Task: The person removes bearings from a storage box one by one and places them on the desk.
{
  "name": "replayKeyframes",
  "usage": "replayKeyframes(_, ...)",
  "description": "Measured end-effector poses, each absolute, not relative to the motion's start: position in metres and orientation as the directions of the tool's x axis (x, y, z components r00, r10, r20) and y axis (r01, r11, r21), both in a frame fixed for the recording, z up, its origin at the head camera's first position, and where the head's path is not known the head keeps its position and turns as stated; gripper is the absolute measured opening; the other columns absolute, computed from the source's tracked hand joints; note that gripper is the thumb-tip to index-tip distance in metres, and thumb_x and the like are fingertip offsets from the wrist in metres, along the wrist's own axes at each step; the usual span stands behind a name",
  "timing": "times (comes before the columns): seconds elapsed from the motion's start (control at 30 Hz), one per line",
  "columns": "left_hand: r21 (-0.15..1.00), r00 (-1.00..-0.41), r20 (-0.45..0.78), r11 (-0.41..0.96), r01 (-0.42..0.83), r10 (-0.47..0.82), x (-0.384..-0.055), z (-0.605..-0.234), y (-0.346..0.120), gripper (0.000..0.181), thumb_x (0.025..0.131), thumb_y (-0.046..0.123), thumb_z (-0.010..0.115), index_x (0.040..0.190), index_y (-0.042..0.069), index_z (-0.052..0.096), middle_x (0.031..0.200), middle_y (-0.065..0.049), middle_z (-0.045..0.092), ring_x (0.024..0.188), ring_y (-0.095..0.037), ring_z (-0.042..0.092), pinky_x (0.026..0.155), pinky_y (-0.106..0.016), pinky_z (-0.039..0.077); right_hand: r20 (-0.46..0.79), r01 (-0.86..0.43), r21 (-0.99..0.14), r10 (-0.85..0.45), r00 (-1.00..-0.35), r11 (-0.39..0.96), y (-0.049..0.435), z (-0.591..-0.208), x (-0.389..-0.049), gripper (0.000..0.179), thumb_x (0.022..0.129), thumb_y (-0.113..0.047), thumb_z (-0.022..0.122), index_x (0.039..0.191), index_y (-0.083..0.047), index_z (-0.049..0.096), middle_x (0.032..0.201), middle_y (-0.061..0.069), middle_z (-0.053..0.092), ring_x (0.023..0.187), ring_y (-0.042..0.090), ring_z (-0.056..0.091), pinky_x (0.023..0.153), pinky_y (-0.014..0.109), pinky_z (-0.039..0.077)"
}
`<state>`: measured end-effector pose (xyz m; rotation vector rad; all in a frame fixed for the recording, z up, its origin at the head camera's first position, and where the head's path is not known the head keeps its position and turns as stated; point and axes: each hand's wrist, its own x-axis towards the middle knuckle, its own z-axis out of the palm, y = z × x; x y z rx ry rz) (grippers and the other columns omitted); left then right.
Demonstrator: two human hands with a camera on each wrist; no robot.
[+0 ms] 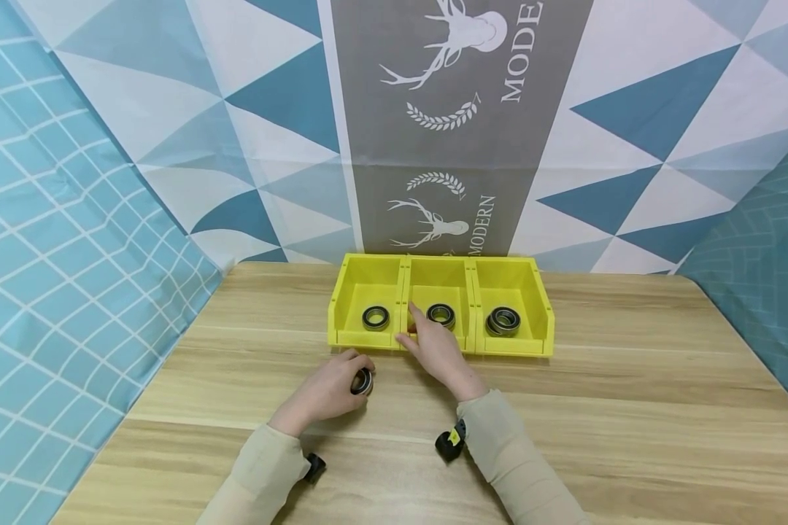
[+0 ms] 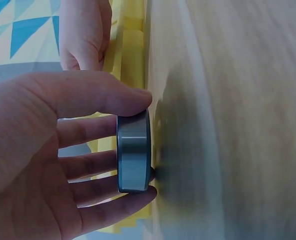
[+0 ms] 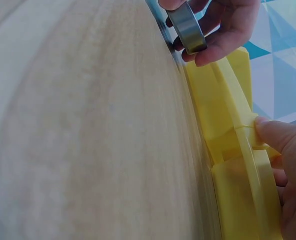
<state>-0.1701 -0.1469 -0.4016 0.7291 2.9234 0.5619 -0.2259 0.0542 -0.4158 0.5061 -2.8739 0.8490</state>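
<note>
My left hand (image 1: 331,385) grips a ball bearing (image 2: 133,152) by its outer rim, thumb on one side and fingers on the other. The bearing stands on edge close over the table, in front of the yellow bins. My right hand (image 1: 438,351) grips the front of the middle yellow bin (image 3: 248,195). Its thumb (image 3: 273,131) lies on the rim by the divider, and the other fingers reach inside, partly hidden by the front wall. Beside those fingers, a bearing (image 1: 441,315) lies in the middle bin.
The left bin (image 1: 368,281) holds one bearing (image 1: 376,318). In the right bin (image 1: 507,281), stacked bearings (image 1: 503,321) overlap. The three joined bins stand near the back of the wooden table (image 1: 630,408), before a patterned wall covering (image 1: 289,189).
</note>
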Motion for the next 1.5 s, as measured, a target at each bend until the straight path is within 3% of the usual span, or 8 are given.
replayKeyframes(0.97,0.348,-0.858,0.033,0.798,0.491,0.513,-0.1688,-0.4024,-0.1457,0.036,0.067,0.012,0.072,0.101,0.013,0.060,0.098,-0.001,0.054,0.085,-0.017,0.053,0.075,-0.037,0.045,0.207,-0.347,-0.493,-0.280,-0.937,0.798,0.0546,-0.4165,-0.2263,0.069,0.089,-0.040,0.054,0.141,-0.004,0.028,0.101,0.007,0.066,0.074,0.021,0.064,0.070,0.034,0.050)
replayKeyframes(1.5,0.357,-0.857,0.022,0.796,0.488,0.515,-0.1685,-0.4035,-0.1461,0.036,0.068,0.013,0.072,0.102,0.013,0.060,0.098,-0.001,0.052,0.087,-0.017,0.052,0.078,-0.038,0.044,0.208,-0.345,-0.490,-0.276,-0.938,0.800,0.0539,-0.4176,-0.2269,0.068,0.088,-0.039,0.055,0.140,-0.003,0.029,0.101,0.006,0.066,0.071,0.020,0.063,0.067,0.033,0.049)
